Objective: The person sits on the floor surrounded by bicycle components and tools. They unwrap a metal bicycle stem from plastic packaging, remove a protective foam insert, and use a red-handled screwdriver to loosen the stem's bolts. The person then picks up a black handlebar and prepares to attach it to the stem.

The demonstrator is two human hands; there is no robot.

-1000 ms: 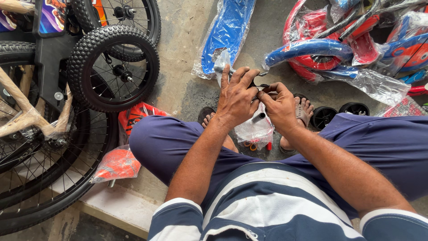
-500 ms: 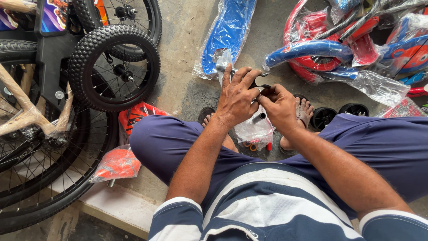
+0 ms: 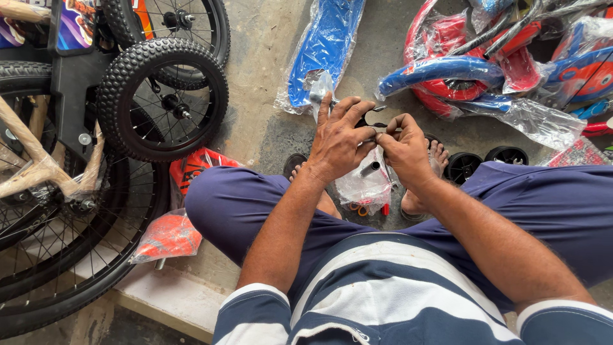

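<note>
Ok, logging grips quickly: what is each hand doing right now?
Left hand: closed on a small dark part above the clear plastic bag.
Right hand: closed on the same part.

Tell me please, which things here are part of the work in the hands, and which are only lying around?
In the work:
left hand and right hand, together on a small dark part
clear plastic bag of small hardware, under the hands

Lying around:
small knobby wheel
blue wrapped part
red wrapped parts
orange wrapped piece
two small black wheels

We note a bare grey concrete floor (image 3: pixel 262 83), stained and dusty, in even daylight. At lower left a pale raised step edge (image 3: pixel 172 297) runs diagonally.
</note>
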